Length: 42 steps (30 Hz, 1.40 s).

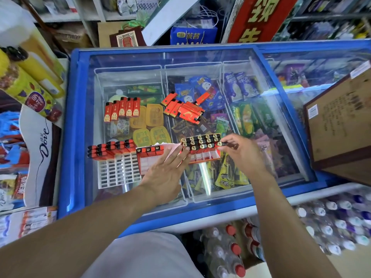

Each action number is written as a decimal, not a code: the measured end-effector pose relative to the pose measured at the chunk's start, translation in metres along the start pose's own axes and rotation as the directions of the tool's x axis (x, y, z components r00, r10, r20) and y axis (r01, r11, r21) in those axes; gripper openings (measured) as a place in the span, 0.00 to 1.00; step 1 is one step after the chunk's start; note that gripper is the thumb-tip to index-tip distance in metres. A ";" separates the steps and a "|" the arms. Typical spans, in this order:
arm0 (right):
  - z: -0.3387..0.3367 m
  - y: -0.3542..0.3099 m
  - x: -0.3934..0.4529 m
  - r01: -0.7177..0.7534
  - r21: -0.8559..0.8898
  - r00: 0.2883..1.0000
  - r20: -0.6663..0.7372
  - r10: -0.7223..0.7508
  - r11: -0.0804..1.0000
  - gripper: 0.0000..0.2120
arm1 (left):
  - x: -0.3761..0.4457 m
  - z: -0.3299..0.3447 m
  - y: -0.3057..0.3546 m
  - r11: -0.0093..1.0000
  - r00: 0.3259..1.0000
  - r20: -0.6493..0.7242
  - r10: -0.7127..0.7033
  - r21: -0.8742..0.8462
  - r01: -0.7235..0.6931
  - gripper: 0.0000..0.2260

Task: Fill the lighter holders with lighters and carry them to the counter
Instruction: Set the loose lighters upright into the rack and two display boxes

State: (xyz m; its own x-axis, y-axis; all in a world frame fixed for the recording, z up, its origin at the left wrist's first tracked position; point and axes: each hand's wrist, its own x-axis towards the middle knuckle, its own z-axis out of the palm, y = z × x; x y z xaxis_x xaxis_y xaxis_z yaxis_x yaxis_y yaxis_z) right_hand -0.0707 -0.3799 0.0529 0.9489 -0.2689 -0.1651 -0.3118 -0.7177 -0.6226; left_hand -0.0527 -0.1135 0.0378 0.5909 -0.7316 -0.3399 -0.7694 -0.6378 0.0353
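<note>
Three gridded lighter holders lie on the freezer's glass lid. The white holder [118, 173] at left has red lighters along its far rows. A middle holder [149, 157] carries three lighters. The right holder [202, 156] is filled over its far half. My left hand [166, 171] lies flat with fingers spread, its fingertips against the right holder's left edge. My right hand [241, 151] pinches one red lighter [221, 144] at that holder's right end. Loose red lighters lie in a row [122, 109] and in a heap [183, 108] farther back on the glass.
The blue-framed chest freezer [74, 125] holds wrapped ice creams under the glass. A brown cardboard box [341, 125] rests on its right side. Bottled water packs [331, 217] sit on the floor at right. Snack and chocolate displays [40, 141] crowd the left.
</note>
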 end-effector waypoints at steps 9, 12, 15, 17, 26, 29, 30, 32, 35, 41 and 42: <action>0.012 0.005 0.002 -0.007 -0.058 1.000 -0.021 0.006 0.998 0.11 | -0.003 0.002 0.000 1.000 1.000 0.018 -0.004 0.003 0.004 0.38; 0.011 0.003 0.001 0.022 -0.087 0.999 -0.048 -0.026 0.996 0.09 | -0.003 0.002 -0.002 1.000 1.000 0.013 -0.001 -0.005 0.001 0.37; 0.009 -0.001 0.001 0.043 -0.090 0.997 -0.060 -0.049 0.995 0.09 | -0.003 0.003 -0.003 1.000 1.000 0.004 0.007 -0.021 -0.007 0.37; 0.005 -0.011 0.004 0.060 -0.045 0.994 -0.092 -0.064 0.997 0.08 | -0.003 0.001 -0.004 0.999 1.000 -0.009 0.012 -0.037 -0.013 0.35; 0.045 -0.075 0.114 0.067 -0.265 0.991 0.127 -0.034 0.962 0.13 | -0.015 -0.002 -0.029 0.990 0.992 -0.112 -0.050 -0.139 0.035 0.30; 0.068 -0.081 0.140 0.065 -0.434 0.994 0.107 -0.020 0.899 0.12 | -0.024 0.006 -0.040 0.980 0.989 -0.110 -0.103 -0.181 0.082 0.31; 0.073 -0.083 0.146 0.061 -0.468 0.995 0.095 -0.019 0.882 0.11 | -0.027 0.008 -0.043 0.977 0.987 -0.106 -0.118 -0.191 0.096 0.32; 0.078 -0.085 0.155 0.053 -0.530 0.996 0.087 -0.008 0.847 0.12 | -0.032 0.013 -0.048 0.975 0.985 -0.099 -0.143 -0.187 0.123 0.33; 0.080 -0.089 0.161 0.065 -0.625 0.995 0.104 0.001 0.778 0.12 | -0.036 0.019 -0.051 0.973 0.982 -0.087 -0.170 -0.175 0.153 0.33; 0.051 -0.093 0.132 0.065 -0.384 0.998 0.030 -0.058 0.921 0.06 | -0.034 0.015 -0.042 0.968 0.984 -0.099 -0.149 -0.218 0.125 0.32; 0.042 -0.095 0.120 0.064 -0.265 0.998 0.020 -0.061 0.962 0.07 | -0.033 0.015 -0.040 0.970 0.985 -0.104 -0.139 -0.217 0.113 0.32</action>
State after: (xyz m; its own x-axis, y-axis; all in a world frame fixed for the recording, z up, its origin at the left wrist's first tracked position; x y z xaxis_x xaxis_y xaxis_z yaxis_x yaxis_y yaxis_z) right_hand 0.0751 -0.3171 0.0606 0.9669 -0.2120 -0.1420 -0.2523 -0.8780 -0.4067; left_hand -0.0450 -0.0599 0.0337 0.7139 -0.6573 -0.2416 -0.6263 -0.7536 0.1998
